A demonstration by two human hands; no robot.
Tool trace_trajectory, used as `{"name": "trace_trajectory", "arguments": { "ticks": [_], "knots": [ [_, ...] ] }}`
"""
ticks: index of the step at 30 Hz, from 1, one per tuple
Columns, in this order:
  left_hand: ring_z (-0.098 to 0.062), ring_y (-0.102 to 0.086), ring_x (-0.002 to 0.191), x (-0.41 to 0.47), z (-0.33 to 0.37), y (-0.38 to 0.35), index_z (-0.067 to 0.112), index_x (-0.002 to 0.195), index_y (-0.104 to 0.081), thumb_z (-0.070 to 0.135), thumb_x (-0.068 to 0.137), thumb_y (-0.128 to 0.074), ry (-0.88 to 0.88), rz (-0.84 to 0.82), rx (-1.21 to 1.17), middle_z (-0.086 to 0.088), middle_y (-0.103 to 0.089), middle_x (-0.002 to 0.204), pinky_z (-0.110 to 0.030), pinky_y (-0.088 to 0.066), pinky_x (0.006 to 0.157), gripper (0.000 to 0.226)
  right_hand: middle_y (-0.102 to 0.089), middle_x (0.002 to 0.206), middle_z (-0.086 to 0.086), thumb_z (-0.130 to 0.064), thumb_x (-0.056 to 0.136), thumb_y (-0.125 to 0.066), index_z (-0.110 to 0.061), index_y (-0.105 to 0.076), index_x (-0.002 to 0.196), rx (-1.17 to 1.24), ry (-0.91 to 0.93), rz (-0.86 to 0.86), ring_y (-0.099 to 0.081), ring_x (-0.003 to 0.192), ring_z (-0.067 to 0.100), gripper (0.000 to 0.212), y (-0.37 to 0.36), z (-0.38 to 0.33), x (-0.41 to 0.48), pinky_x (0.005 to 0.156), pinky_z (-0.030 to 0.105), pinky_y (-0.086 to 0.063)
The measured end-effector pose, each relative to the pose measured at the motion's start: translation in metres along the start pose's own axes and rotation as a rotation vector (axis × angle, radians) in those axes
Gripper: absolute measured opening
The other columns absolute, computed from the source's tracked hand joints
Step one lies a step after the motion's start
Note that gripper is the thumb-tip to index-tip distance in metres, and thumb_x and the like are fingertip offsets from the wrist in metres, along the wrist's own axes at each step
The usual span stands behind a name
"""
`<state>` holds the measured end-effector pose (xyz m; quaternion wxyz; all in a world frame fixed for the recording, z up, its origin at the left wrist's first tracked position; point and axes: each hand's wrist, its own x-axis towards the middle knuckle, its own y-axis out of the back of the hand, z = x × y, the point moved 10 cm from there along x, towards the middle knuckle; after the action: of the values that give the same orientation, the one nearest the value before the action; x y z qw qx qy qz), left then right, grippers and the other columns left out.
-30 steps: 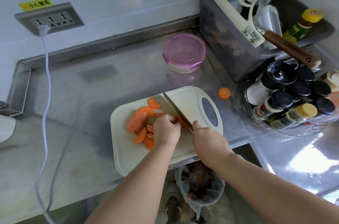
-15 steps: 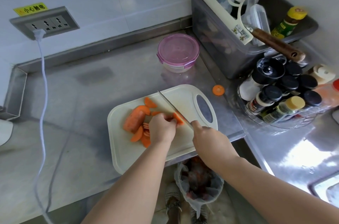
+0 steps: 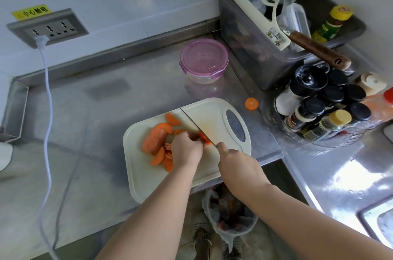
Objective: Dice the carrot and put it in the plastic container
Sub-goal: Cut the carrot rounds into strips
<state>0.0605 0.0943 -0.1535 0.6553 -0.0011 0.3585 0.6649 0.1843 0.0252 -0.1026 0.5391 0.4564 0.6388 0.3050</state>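
Observation:
A cream cutting board (image 3: 148, 179) lies on the steel counter. On it sit a carrot chunk (image 3: 154, 138) and several orange slices (image 3: 158, 156). My left hand (image 3: 186, 149) curls over a small carrot piece (image 3: 204, 139) and holds it against the board. My right hand (image 3: 236, 163) grips the handle of a knife (image 3: 192, 122), whose blade rests against that piece. A round plastic container (image 3: 204, 60) with a purple lid stands closed behind the board. One carrot round (image 3: 251, 103) lies on the counter beside the board.
A grey bin (image 3: 251, 51) with a squeegee and bottles stands at the back right. A rack of spice jars (image 3: 323, 106) sits right of the board. A white cable (image 3: 47, 110) hangs from the wall socket (image 3: 47, 27). A waste bag (image 3: 229, 215) hangs below the counter edge.
The knife blade has stepped along the carrot piece under my left hand, which shifted slightly with it. The view has swung a little.

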Motion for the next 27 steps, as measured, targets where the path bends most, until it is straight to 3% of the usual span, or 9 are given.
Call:
{"name": "trace_trajectory", "arguments": {
  "ticks": [3, 10, 14, 17, 19, 21, 23, 27],
  "knots": [
    [-0.028, -0.069, 0.085, 0.0, 0.0, 0.0, 0.011, 0.091, -0.072, 0.02, 0.081, -0.07, 0.005, 0.001, -0.006, -0.006, -0.073, 0.087, -0.044, -0.055, 0.084, 0.013, -0.034, 0.064, -0.002, 0.004, 0.089, -0.046, -0.012, -0.029, 0.132, -0.012, -0.009, -0.007, -0.033, 0.049, 0.013, 0.049, -0.002, 0.0, 0.002, 0.042, 0.024, -0.027],
    [-0.027, -0.069, 0.084, 0.0, 0.0, -0.001, 0.017, 0.082, -0.068, 0.018, 0.083, -0.069, 0.0, -0.001, -0.003, -0.006, -0.073, 0.086, -0.044, -0.055, 0.084, 0.002, -0.037, 0.065, -0.001, 0.004, 0.09, -0.047, -0.011, -0.027, 0.133, -0.016, -0.019, -0.031, -0.039, 0.051, 0.014, 0.049, -0.009, 0.003, 0.008, 0.04, 0.025, -0.028],
    [-0.025, -0.069, 0.088, 0.0, 0.0, 0.001, 0.013, 0.093, -0.069, 0.017, 0.085, -0.065, -0.011, 0.026, 0.035, -0.007, -0.073, 0.09, -0.04, -0.055, 0.084, 0.011, -0.038, 0.066, -0.002, 0.0, 0.091, -0.051, -0.012, -0.023, 0.138, -0.02, -0.048, -0.052, -0.043, 0.053, 0.013, 0.056, -0.017, 0.007, 0.012, 0.049, 0.027, -0.039],
    [-0.024, -0.068, 0.09, 0.0, 0.0, 0.001, 0.011, 0.1, -0.07, 0.017, 0.085, -0.065, -0.008, 0.026, 0.039, -0.007, -0.073, 0.093, -0.039, -0.055, 0.085, 0.017, -0.034, 0.064, -0.002, -0.002, 0.093, -0.05, -0.011, -0.019, 0.142, 0.023, -0.062, -0.049, -0.034, 0.049, 0.01, 0.058, -0.019, 0.009, 0.013, 0.041, 0.024, -0.03],
    [-0.023, -0.068, 0.091, 0.0, 0.0, 0.001, 0.01, 0.1, -0.07, 0.017, 0.085, -0.065, -0.015, 0.029, 0.037, -0.006, -0.073, 0.093, -0.037, -0.055, 0.084, 0.017, -0.032, 0.064, -0.003, -0.004, 0.095, -0.045, -0.009, -0.026, 0.137, 0.081, -0.08, -0.034, -0.032, 0.049, 0.01, 0.047, -0.017, 0.011, 0.014, 0.043, 0.024, -0.029],
    [-0.021, -0.067, 0.092, -0.001, 0.002, 0.003, 0.009, 0.101, -0.069, 0.016, 0.087, -0.065, -0.025, 0.04, 0.044, -0.005, -0.072, 0.095, -0.031, -0.053, 0.083, 0.016, -0.03, 0.066, -0.005, -0.01, 0.099, -0.036, -0.009, -0.037, 0.126, 0.124, -0.087, -0.033, -0.039, 0.056, 0.014, 0.028, -0.012, 0.013, 0.015, 0.056, 0.029, -0.038],
    [-0.02, -0.066, 0.094, -0.003, 0.004, 0.005, 0.009, 0.103, -0.069, 0.016, 0.088, -0.064, -0.034, 0.048, 0.052, -0.005, -0.072, 0.097, -0.028, -0.051, 0.083, 0.016, -0.03, 0.067, -0.006, -0.013, 0.1, -0.031, -0.01, -0.042, 0.119, 0.161, -0.093, -0.019, -0.044, 0.065, 0.02, 0.022, -0.008, 0.015, 0.015, 0.063, 0.033, -0.039],
    [-0.022, -0.068, 0.091, -0.005, 0.005, 0.004, 0.013, 0.096, -0.07, 0.016, 0.087, -0.065, -0.025, 0.024, 0.016, -0.004, -0.073, 0.095, -0.036, -0.053, 0.087, 0.011, -0.034, 0.065, -0.002, 0.002, 0.093, -0.039, -0.011, -0.038, 0.11, 0.148, -0.107, 0.022, -0.033, 0.049, 0.013, 0.022, -0.005, 0.018, 0.011, 0.044, 0.024, -0.025]
  ]
}}
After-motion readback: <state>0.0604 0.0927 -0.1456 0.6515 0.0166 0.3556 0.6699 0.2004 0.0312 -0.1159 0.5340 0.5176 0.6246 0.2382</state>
